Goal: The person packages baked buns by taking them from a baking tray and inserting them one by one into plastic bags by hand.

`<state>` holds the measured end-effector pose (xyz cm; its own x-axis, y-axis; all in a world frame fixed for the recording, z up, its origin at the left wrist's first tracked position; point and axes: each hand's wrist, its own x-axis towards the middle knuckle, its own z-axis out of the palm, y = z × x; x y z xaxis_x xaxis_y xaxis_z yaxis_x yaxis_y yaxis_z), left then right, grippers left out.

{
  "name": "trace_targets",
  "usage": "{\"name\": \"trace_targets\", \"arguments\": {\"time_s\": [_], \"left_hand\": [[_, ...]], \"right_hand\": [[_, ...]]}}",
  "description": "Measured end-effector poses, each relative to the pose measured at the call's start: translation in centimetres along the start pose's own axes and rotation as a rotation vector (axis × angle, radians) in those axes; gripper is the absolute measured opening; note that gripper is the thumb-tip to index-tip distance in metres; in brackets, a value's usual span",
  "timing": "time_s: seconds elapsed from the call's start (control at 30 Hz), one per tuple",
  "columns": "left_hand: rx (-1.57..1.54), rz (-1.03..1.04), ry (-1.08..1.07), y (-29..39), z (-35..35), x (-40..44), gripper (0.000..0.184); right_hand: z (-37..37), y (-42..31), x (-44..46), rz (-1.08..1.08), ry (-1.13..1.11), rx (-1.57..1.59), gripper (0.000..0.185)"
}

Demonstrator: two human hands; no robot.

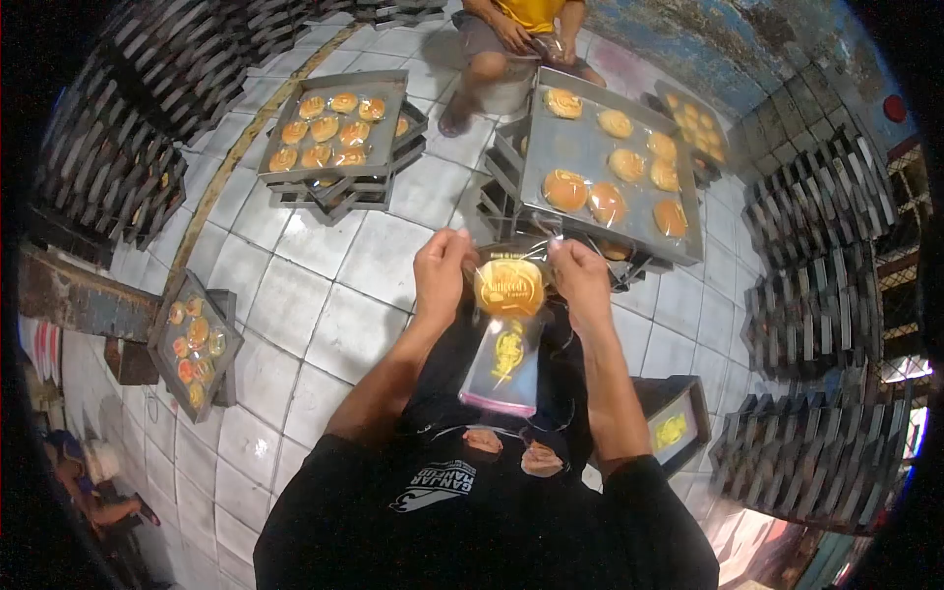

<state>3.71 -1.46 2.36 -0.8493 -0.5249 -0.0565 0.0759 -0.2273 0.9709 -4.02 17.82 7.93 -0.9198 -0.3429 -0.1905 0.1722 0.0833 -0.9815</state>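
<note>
Between my two hands hangs a clear printed plastic bag [482,258] with a round golden bun [508,295] inside. My left hand [442,275] pinches the bag's upper left corner. At the upper right corner, the fingers of my right hand [582,278] are closed on the plastic. Below the bun, a stack of flat plastic bags [500,369] with yellow print lies on my lap. Just ahead of my right hand, a large metal tray [590,162] holds several buns, set on top of other stacked trays.
Another tray stack [334,133] with buns stands front left, and a smaller tray [197,344] of packed buns lies far left. A person in a yellow shirt [531,12] sits opposite, hands on a plastic bag. Stacked dark trays [801,305] line the right. White tiles [344,275] cover the floor.
</note>
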Motion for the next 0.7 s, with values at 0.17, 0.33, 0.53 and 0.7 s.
{"name": "trace_targets", "arguments": {"time_s": [0.17, 0.33, 0.53, 0.7], "left_hand": [[0.248, 0.304, -0.001, -1.4, -3.0, -3.4, 0.024], [0.255, 0.127, -0.019, -1.7, -4.3, -6.7, 0.029], [0.266, 0.085, -0.194, -3.4, -7.0, -11.3, 0.032], [-0.461, -0.238, -0.17, -2.3, -1.7, -4.1, 0.014]], "right_hand": [[-1.1, 2.8, -3.6, 0.163, -0.172, 0.19, 0.027], [-0.1, 4.6, -7.0, 0.279, -0.124, 0.085, 0.032], [0.4, 9.6, -13.1, 0.502, -0.15, 0.133, 0.027], [-0.8, 5.8, -8.5, 0.109, -0.03, 0.264, 0.034]]}}
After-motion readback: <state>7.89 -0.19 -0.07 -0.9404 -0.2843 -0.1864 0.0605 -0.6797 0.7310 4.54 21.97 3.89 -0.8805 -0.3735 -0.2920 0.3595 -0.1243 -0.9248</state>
